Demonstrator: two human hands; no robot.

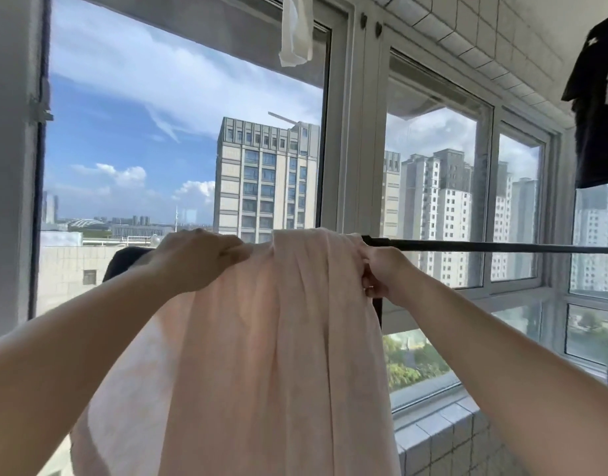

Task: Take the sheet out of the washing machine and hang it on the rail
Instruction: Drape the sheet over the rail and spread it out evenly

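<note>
The pale pink sheet point(261, 338) was draped over the black rail point(484, 246), its folds hanging down toward the camera. Its top edge was grasped at the rail by the left hand point(196, 259), fingers curled over the cloth, and its right edge was pinched by the right hand point(381, 273). Large windows point(178, 115) and a tiled sill point(443, 438) were seen behind. A dark garment point(598, 108) was hung at upper right, a white cloth point(295, 29) above.
</note>
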